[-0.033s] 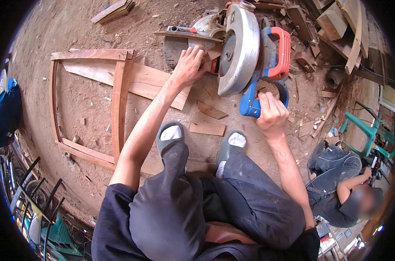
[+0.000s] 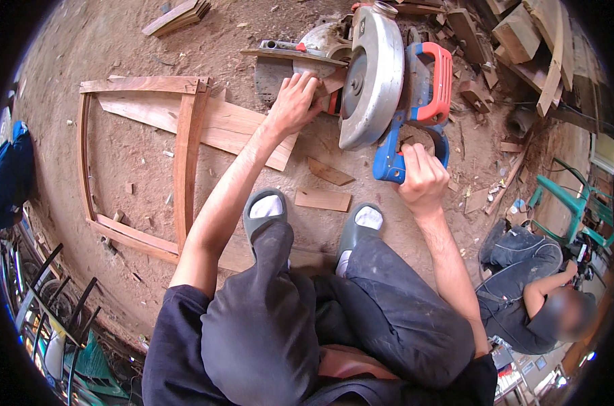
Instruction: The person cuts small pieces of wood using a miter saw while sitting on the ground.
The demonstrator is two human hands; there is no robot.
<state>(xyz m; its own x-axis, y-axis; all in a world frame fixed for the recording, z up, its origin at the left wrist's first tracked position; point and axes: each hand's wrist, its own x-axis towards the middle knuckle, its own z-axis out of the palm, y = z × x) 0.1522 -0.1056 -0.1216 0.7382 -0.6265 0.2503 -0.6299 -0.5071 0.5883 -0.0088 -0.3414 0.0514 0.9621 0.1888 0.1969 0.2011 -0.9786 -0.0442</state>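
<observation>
A miter saw (image 2: 373,84) with a rounded silver blade guard and a blue and red body stands on the dirt floor in front of me. My right hand (image 2: 423,177) is closed around its blue handle (image 2: 387,161). To the left of the blade, my left hand (image 2: 294,105) bends its fingers over a short wooden piece (image 2: 334,81) by the saw's metal fence (image 2: 290,55). Part of that piece is hidden under the hand and behind the guard.
A rectangular wooden frame (image 2: 188,159) lies at left, over a wide board (image 2: 229,132). Two offcuts (image 2: 322,199) lie near my sandals. Timber (image 2: 518,34) is piled at far right. A person (image 2: 523,271) sits at right beside a green chair (image 2: 565,203).
</observation>
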